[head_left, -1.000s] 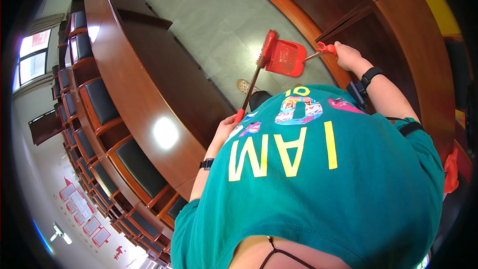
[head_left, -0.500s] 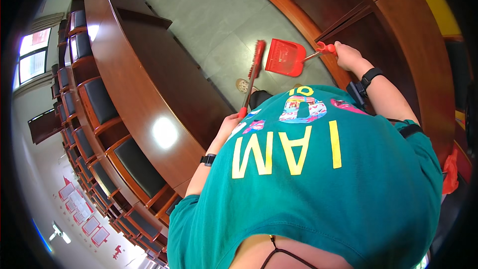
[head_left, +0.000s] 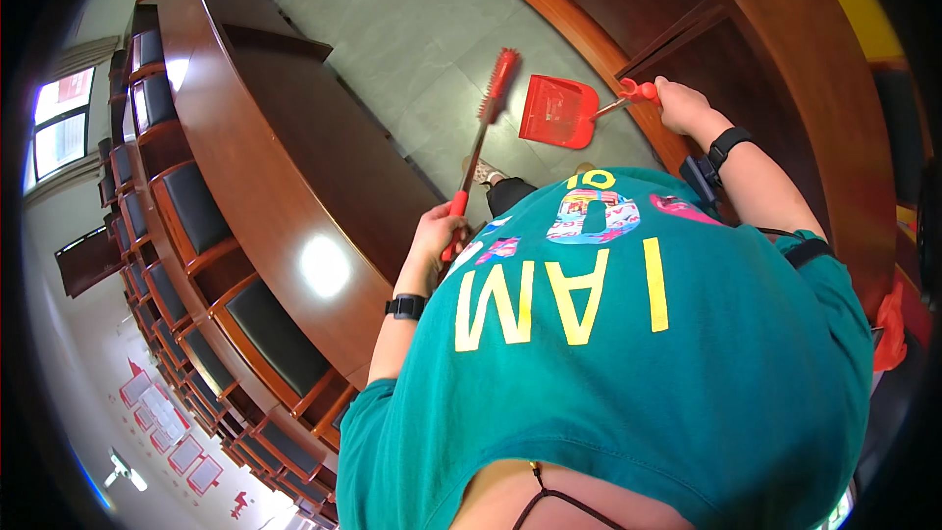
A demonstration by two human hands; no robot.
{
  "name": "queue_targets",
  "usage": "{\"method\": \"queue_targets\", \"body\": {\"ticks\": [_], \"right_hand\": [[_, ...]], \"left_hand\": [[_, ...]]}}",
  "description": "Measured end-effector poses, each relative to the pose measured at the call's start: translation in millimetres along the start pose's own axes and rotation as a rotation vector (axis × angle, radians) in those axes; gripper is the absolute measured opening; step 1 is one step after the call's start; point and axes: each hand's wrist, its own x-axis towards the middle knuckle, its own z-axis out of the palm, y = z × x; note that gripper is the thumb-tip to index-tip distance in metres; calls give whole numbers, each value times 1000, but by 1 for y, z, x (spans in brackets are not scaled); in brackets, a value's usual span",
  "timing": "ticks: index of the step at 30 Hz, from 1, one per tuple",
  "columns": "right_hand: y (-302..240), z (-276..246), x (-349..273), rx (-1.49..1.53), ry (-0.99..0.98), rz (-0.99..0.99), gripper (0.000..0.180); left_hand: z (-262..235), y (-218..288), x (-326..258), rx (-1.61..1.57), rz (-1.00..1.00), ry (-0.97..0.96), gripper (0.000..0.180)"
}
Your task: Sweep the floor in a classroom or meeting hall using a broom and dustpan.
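My left hand (head_left: pixel 439 232) is closed round the red grip of a small broom (head_left: pixel 501 80). Its thin shaft runs up to a red bristle head, just left of the dustpan and separated from it by a small gap. My right hand (head_left: pixel 684 106) grips the red handle end of a red dustpan (head_left: pixel 559 112), which has a metal shaft and a wide flat pan. The pan is over the grey tiled floor (head_left: pixel 412 49), its open edge facing the broom; whether it touches the floor I cannot tell.
A long curved wooden desk (head_left: pixel 285 177) runs along the left, with rows of black-seated wooden chairs (head_left: pixel 278 331) beyond it. Dark wooden panelling (head_left: pixel 638 0) with an orange-brown base strip borders the floor on the right. One shoe (head_left: pixel 483 173) shows below the broom. A red plastic bag (head_left: pixel 889 329) hangs at far right.
The broom head has moved up and away from my body, and more of its red grip shows. My left hand has shifted slightly left. The dustpan and right hand have barely moved.
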Motion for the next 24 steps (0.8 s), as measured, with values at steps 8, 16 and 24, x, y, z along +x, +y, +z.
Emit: {"method": "queue_targets", "body": {"ticks": [8, 16, 24], "right_hand": [[3, 7, 3, 2, 4, 23, 18], [-8, -5, -5, -5, -27, 64, 22], [3, 1, -1, 25, 29, 21, 18]], "left_hand": [[-3, 15, 74, 768, 116, 233, 28], [-1, -43, 72, 822, 117, 104, 29], [2, -49, 7, 312, 12, -183, 60]]}}
